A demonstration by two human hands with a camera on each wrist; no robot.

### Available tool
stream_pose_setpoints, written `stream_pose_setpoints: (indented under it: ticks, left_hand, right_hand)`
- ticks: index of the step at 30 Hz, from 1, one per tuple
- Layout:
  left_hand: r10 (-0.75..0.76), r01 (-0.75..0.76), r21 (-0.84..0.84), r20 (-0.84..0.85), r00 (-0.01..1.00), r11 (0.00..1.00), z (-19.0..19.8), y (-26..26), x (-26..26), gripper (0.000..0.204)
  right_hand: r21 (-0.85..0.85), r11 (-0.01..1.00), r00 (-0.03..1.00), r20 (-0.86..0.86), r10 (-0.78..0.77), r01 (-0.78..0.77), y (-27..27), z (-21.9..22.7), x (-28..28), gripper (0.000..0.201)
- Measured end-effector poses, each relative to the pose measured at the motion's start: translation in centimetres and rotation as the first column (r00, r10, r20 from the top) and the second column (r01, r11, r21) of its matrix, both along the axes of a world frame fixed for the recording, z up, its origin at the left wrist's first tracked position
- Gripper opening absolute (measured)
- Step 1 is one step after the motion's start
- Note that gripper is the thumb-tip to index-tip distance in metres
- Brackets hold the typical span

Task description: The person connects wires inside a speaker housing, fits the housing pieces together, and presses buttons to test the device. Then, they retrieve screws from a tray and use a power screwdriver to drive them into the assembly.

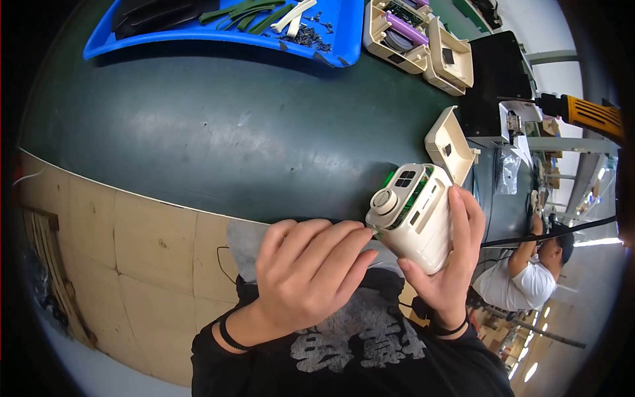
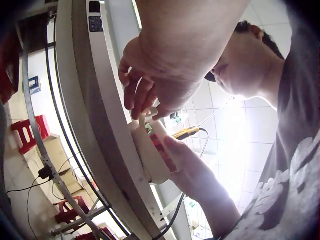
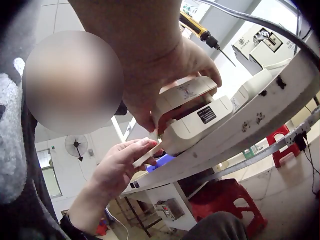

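Note:
My right hand (image 1: pixel 450 255) grips a cream plastic device (image 1: pixel 423 225) above the table's near edge. The device has a round knob (image 1: pixel 383 201), dark buttons and a green circuit board showing in its open seam. At its knob end, my left hand (image 1: pixel 311 271) pinches a narrow cream strap (image 3: pixel 148 156) between thumb and fingers. The strap's curved end (image 2: pixel 148 116) lies right at the casing in the left wrist view; the left fingers hide it in the head view. Beyond the device, a loose cream cover (image 1: pixel 451 140) rests on the table.
A blue tray (image 1: pixel 225 47) at the back holds green and white straps, small screws and black parts. Another opened cream device (image 1: pixel 397 36) lies beside it. A yellow electric screwdriver (image 1: pixel 589 118) hangs at right near a black box (image 1: pixel 493 86). Another person (image 1: pixel 522 278) sits farther right.

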State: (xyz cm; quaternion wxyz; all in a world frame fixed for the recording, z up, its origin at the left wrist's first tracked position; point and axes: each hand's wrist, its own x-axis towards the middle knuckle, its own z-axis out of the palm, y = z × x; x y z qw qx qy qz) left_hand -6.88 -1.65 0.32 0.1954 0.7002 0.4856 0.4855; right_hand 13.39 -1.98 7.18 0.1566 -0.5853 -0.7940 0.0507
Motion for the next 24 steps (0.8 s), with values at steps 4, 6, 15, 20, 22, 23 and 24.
stream_pose_setpoints:
  ticks: [4,6,15,20,22,23,24]
  left_hand:
    - [0.016,-0.016,0.013,0.008,1.000,1.000,-0.15,0.08,-0.15,0.019]
    - [0.020,-0.020,0.016,0.009,1.000,1.000,-0.17,0.10,-0.17,0.018]
    - [0.031,-0.032,0.024,0.013,0.999,0.999,-0.26,0.03,-0.06,0.018]
    - [0.030,-0.031,0.019,0.016,0.999,0.999,-0.24,0.02,0.01,0.018]
    - [0.028,-0.029,0.019,0.011,1.000,0.999,-0.20,0.04,-0.02,0.018]
    - [0.027,-0.028,0.019,0.007,1.000,0.999,-0.18,0.06,-0.04,0.018]
    - [0.027,-0.027,0.019,0.006,1.000,0.999,-0.21,0.07,-0.06,0.018]
  right_hand:
    - [0.011,1.000,1.000,0.003,0.011,-0.011,0.16,-0.16,-0.04,0.095]
    - [0.009,1.000,1.000,-0.003,0.011,-0.011,0.11,-0.24,-0.05,0.094]
    - [0.002,1.000,1.000,0.003,0.014,-0.014,0.15,-0.21,-0.17,0.093]
    - [-0.006,1.000,1.000,0.005,0.014,-0.014,0.19,-0.26,-0.19,0.092]
    - [-0.029,1.000,1.000,0.007,0.006,-0.005,0.21,-0.37,-0.21,0.092]
    - [-0.030,1.000,1.000,0.007,0.005,-0.005,0.23,-0.31,-0.28,0.092]
    - [-0.038,0.999,1.000,0.024,0.003,-0.002,0.26,-0.15,-0.39,0.091]
